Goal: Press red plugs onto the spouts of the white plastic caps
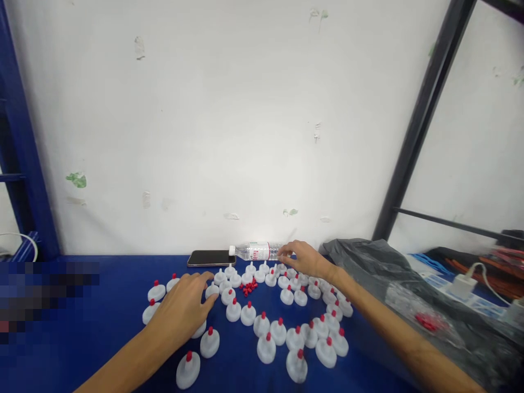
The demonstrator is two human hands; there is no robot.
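Note:
My left hand (184,305) is over the left part of the blue table, thumb and forefinger apart on either side of a white nozzle lid (212,290) with a bare spout. No firm grip on that lid shows. At the back, my right hand (301,256) bends its fingers down over several white lids (281,268), beside a bottle. I see nothing held in it, though its fingertips are partly hidden. A small heap of red tip caps (248,287) lies between my hands. Many lids wear red caps, like the lid (233,311) in the middle; bare-spouted ones cluster round the heap.
A phone (210,257) and a clear plastic bottle (257,251) lie along the wall. On the right are a grey plastic sheet (364,284), a clear bag of red caps (428,321) and a white charger plug (464,284). Red-capped lids (297,365) reach toward the front.

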